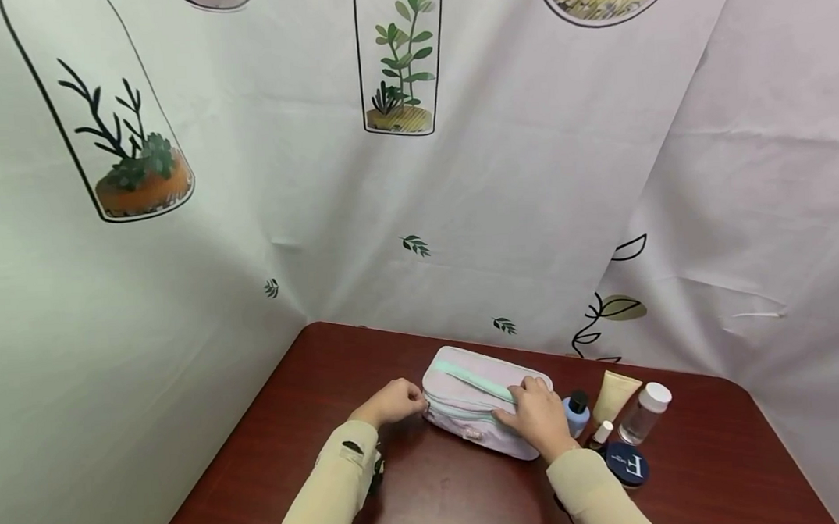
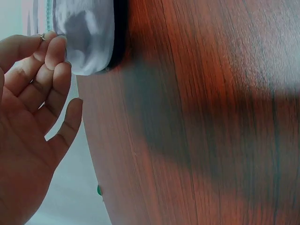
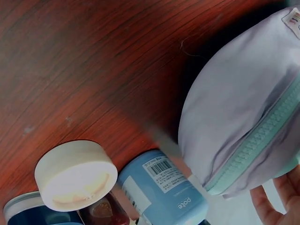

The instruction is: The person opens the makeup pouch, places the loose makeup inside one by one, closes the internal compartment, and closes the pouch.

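Note:
A lilac cosmetic bag (image 1: pixel 487 368) with a mint handle strap and mint zipper lies on the table, strap side up. At its left end, my left hand (image 1: pixel 396 401) pinches the small metal zipper pull (image 2: pixel 42 36) between thumb and forefinger. The other left fingers curve loosely beside the bag's end. My right hand (image 1: pixel 539 415) holds the right part of the bag, fingers over the top by the strap and thumb toward the front. In the right wrist view only some of its fingers (image 3: pixel 276 199) show, at the bag's edge.
Right of the bag stand a blue bottle (image 1: pixel 575 415), a cream tube (image 1: pixel 615 398) and a clear white-capped bottle (image 1: pixel 640 416). Nearer are a small dark white-capped bottle (image 1: pixel 600 435) and a navy round case (image 1: pixel 627 465). A patterned cloth (image 1: pixel 416 192) hangs behind the brown table (image 1: pixel 444 495).

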`<state>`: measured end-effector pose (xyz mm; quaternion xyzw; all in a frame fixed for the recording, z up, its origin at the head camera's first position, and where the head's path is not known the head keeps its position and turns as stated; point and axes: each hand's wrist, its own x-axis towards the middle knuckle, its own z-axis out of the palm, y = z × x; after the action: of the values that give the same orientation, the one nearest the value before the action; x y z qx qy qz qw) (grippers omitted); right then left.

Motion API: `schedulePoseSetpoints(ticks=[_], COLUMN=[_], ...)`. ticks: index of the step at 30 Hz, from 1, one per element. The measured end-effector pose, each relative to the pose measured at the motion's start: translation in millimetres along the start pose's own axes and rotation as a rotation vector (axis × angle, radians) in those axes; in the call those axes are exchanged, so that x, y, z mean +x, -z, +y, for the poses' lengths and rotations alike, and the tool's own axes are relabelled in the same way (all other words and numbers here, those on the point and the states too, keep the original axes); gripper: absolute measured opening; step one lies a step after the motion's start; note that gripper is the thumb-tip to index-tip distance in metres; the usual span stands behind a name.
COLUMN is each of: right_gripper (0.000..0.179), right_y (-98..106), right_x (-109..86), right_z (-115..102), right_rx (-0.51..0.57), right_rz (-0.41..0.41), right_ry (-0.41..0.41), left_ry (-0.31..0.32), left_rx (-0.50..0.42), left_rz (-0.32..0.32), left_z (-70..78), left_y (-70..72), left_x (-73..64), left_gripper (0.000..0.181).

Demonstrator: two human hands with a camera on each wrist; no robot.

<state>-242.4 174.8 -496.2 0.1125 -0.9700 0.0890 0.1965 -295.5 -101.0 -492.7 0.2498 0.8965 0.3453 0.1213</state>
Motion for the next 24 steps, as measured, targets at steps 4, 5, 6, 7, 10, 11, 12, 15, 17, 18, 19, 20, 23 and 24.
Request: schedulePoseSetpoints(ticks=[4, 5, 6, 7, 10, 11, 12, 15, 17, 18, 19, 20, 23, 24], right_gripper=[0.048, 0.049, 0.049, 0.049, 0.047, 0.046, 0.045, 0.043, 0.041, 0.041, 0.04, 0.04, 0.042, 0.044], right_y=[-1, -1, -1, -2, -2, -2, -2, -2, -2, -2, -2, -3, -3, -3], right_x=[0.0, -0.1, 0.0, -0.1, -0.1, 0.1, 0.3, 0.6, 0.2, -0.2, -0.7, -1.3, -3.3, -4.2], right_z=[-3, -5, -6, -8, -14, -17, -19, -25, -29, -31, -33, -35, -38, -38], right_rx=[0.002, 0.001, -0.001, -0.004, -0.016, -0.02, -0.023, -0.029, -0.025, -0.022, -0.016, -0.01, 0.012, 0.024], right_rz=[0.023, 0.029, 0.037, 0.046, 0.067, 0.069, 0.068, 0.052, 0.036, 0.031, 0.026, 0.022, -0.008, -0.029], right_ry=[-0.019, -0.022, -0.022, -0.021, -0.012, -0.008, -0.007, -0.022, -0.039, -0.045, -0.051, -0.056, -0.062, -0.064], left_ry=[-0.008, -0.009, -0.01, -0.012, -0.006, -0.005, -0.003, -0.004, -0.007, -0.01, -0.015, -0.018, -0.019, -0.016], left_rx=[-0.032, -0.041, -0.047, -0.055, -0.073, -0.074, -0.073, -0.073, -0.071, -0.073, -0.075, -0.075, -0.063, -0.053], left_rz=[0.021, 0.025, 0.028, 0.028, 0.026, 0.028, 0.028, 0.033, 0.03, 0.026, 0.022, 0.016, 0.014, 0.019], left_z=[0.6, 0.8, 1.1, 1.7, 5.5, 6.9, 8.5, 14.1, 17.7, 19.5, 20.8, 21.6, 20.8, 19.6], left_y=[-4.2, -5.5, -6.8, -7.9, -10.5, -11.6, -12.5, -15.4, -18.0, -19.4, -21.2, -23.1, -30.0, -32.4], left_x=[1.0, 1.2, 1.4, 1.5, 2.0, 2.5, 3.0, 4.8, 6.1, 6.6, 6.9, 7.2, 6.1, 5.1], left_gripper=[0.018, 0.018, 0.018, 0.018, 0.018, 0.018, 0.019, 0.018, 0.018, 0.018, 0.018, 0.019, 0.02, 0.02])
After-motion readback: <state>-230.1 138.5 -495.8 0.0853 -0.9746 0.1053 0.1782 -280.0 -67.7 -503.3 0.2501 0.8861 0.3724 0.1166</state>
